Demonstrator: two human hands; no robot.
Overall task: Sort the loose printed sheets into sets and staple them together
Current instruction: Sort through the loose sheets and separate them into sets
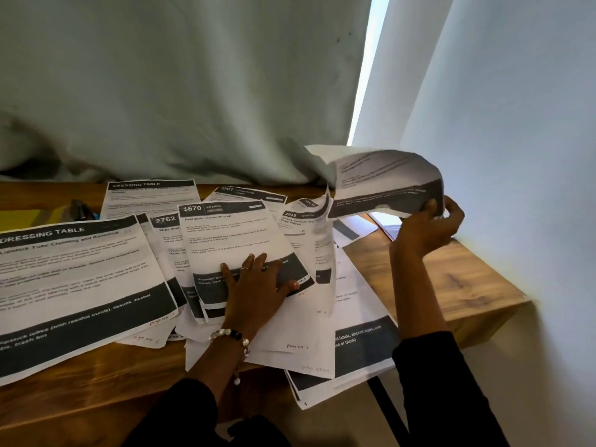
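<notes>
Your left hand (254, 282) lies flat, fingers spread, pressing the sheet headed 1670 (232, 240) onto the overlapping loose sheets (309, 333) spread across the wooden desk (451, 279). Your right hand (429, 227), raised at the far right, has its grip clamped on the edge of a curled sheet (380, 182) held above the desk.

A single wide-angle head-worn camera looks forward and down from close above a wooden table (451, 279) strewn with printed sheets (77, 279), facing a hanging cloth (180, 91) and the wall (516, 124) at right.
</notes>
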